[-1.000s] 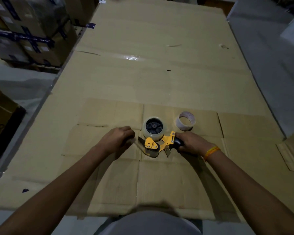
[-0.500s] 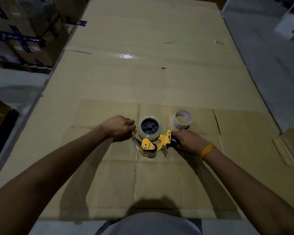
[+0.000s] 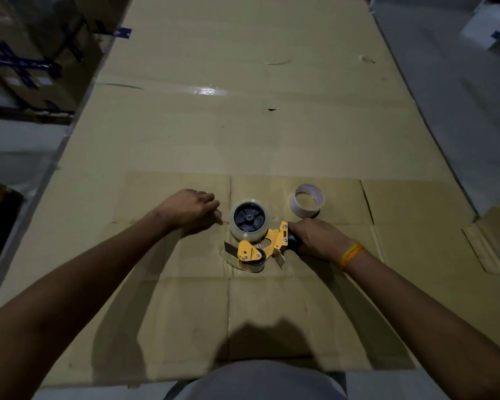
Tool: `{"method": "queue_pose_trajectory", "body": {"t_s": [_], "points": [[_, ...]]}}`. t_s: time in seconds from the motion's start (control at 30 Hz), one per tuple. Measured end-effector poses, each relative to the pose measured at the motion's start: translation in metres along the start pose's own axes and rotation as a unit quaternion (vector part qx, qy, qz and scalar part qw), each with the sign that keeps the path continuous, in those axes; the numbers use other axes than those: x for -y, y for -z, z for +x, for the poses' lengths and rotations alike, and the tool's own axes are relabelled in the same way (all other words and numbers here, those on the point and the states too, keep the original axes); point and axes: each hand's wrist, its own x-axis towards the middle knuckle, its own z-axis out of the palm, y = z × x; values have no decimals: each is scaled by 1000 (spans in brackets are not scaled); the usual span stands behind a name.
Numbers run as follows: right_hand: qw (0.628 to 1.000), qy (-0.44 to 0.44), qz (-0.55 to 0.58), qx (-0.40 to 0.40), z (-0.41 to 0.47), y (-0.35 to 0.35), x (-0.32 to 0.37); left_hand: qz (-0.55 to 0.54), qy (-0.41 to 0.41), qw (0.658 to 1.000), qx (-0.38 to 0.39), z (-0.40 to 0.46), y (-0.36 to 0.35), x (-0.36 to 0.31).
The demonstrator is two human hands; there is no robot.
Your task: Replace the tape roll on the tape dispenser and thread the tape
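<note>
A yellow tape dispenser [image 3: 274, 241] lies on its side on the cardboard. A clear tape roll [image 3: 244, 232] sits on its black hub. My right hand [image 3: 315, 236] is closed around the dispenser's black handle. My left hand [image 3: 188, 209] is just left of the roll, fingertips pinched together on the faint clear tape end. A loop of clear tape [image 3: 244, 265] curves around the front roller, by the metal blade. An empty white tape core [image 3: 306, 201] stands behind my right hand.
Flattened cardboard sheets [image 3: 243, 125] cover the work surface. Stacked boxes with dark blue tape [image 3: 26, 62] stand at the far left. Grey floor [image 3: 459, 96] runs along the right, with a cardboard flap [image 3: 485, 243] at its edge.
My left hand has moved up from beside the dispenser's front to the left of the roll, drawing the tape with it. My right hand has stayed on the handle.
</note>
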Motion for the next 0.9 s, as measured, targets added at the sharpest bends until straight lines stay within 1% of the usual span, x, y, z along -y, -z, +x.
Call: {"method": "queue_pose_trajectory", "body": {"t_s": [0.07, 0.13, 0.2, 0.23, 0.27, 0.3, 0.33, 0.47, 0.6, 0.73, 0.9], "points": [[1000, -1, -3, 1, 1, -1, 0, -77, 96, 992, -5, -7, -4, -6], [1000, -2, -5, 2, 1, -1, -1, -210, 170, 963, -9, -16, -8, -12], [1000, -3, -5, -5, 2, -3, -1, -340, 206, 917, 19, -26, -8, -16], [1000, -3, -2, -10, 1, -5, -2, -389, 208, 896, 47, -32, -6, -19], [1000, -4, -1, -12, 1, -6, -3, -417, 200, 884, 75, -37, -3, -22], [1000, -2, 0, -14, 1, -8, -4, -425, 188, 880, 95, -39, -1, -27], [1000, -1, 1, -13, 2, -9, -6, -420, 173, 884, 106, -40, 1, -31], [1000, 8, -1, -13, 3, -8, -5, -391, 143, 904, 95, -36, 0, -42], [1000, 7, -2, -9, 2, -7, -3, -390, 163, 903, 81, -31, -2, -46], [1000, -9, -11, 1, 0, -4, 0, -389, 153, 904, 90, -25, 2, -52], [1000, -15, 7, 3, -5, 1, 3, -343, 198, 915, 75, -18, 1, -51]]}}
